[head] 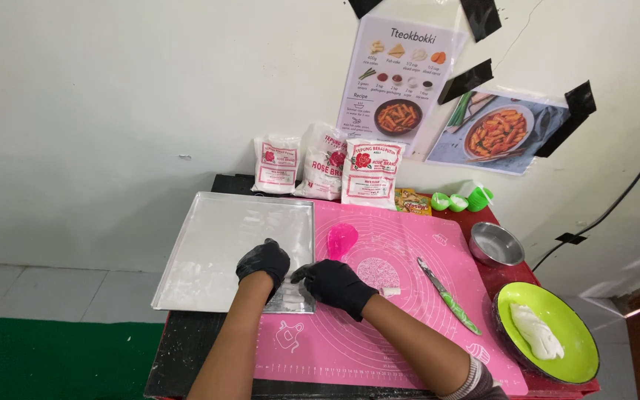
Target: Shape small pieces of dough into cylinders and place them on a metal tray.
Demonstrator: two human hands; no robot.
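Observation:
Both my hands wear black gloves. My left hand [264, 261] rests palm down on the near right corner of a flat metal baking tray [216, 244], fingers curled. My right hand [335, 283] lies on the pink silicone mat [409, 311] just beside the tray's edge, fingers together and pressed down; whether anything lies under it is hidden. A small white piece of dough [390, 292] sits on the mat right of that hand. A green-handled knife [447, 295] lies diagonally further right.
A green plate [575, 337] with a white dough lump [536, 331] stands at the right. A steel bowl [495, 244], green measuring cups [459, 201], a pink scraper [341, 240] and three flour bags [324, 164] sit toward the wall. Picture sheets hang above.

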